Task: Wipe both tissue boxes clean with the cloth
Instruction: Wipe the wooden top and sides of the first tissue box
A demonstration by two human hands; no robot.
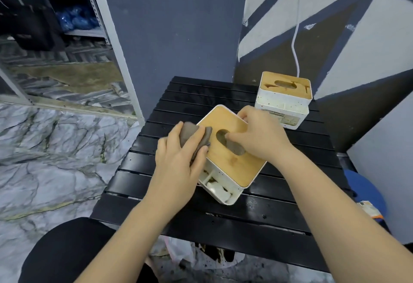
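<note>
Two tissue boxes stand on the black slatted table (279,211) in front of me, both white with a wooden lid and an oval slot. The near tissue box (232,159) is my landmark: it sits about mid-table, turned at an angle to the slats, with its open white side compartment facing me and something pale lying inside it. The far tissue box (283,100) stands beyond it and to the right, near the table's back edge, apart from the near one; its white sides look speckled, and a label on its front is too small for me to read in full.

I have one cloth (192,137), brownish-grey and bunched. My left hand (178,159) grips it, fingers curled over it, pressing it against the left edge of the near box's lid. My right hand (259,135) rests on top of the same lid, fingers curled, one fingertip at the rim of the slot and others hooked over the box's far edge, holding it.

One white cable (296,36) hangs down the wall behind the far box. Left of the near box, off the table, is a marble-patterned floor (44,148) and one metal shelf rack (98,14) holding blue bags.
</note>
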